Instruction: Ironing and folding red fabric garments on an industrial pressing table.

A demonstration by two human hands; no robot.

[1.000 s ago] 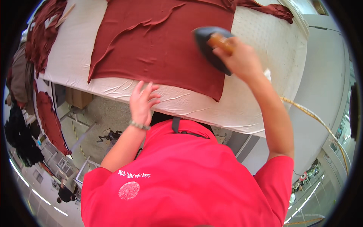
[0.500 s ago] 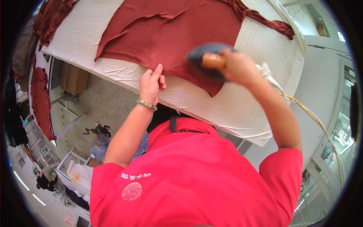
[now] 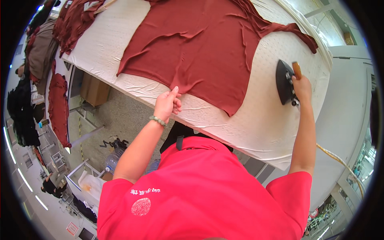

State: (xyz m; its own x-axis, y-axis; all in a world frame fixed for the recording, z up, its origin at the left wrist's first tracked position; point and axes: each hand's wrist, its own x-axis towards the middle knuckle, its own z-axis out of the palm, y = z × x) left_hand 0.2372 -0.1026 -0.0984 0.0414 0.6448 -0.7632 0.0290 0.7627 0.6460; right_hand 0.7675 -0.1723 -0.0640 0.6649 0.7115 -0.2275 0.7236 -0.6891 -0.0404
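A dark red garment (image 3: 204, 52) lies spread over the white padded table (image 3: 260, 120), its body toward me and a sleeve reaching to the far right. My left hand (image 3: 168, 103) pinches the near hem between thumb and fingers, and small creases run from that spot. To the right of the garment, my right hand (image 3: 303, 89) is wrapped round the wooden handle of an iron (image 3: 285, 82). The iron's dark soleplate is off the cloth, above or on the bare cover; I cannot tell if it touches.
More dark red garments (image 3: 76, 24) are heaped at the table's far left. Clothes (image 3: 42, 52) hang further left, beside a red cloth on a narrow board (image 3: 59, 108). Under the table stand a cardboard box (image 3: 95, 90) and a plastic bottle (image 3: 113, 160). A yellowish cord (image 3: 340, 160) hangs at the right.
The iron has moved right, off the garment and onto the table's bare side, with my right hand still round it. My left hand keeps its pinch, and the hem there is more puckered.
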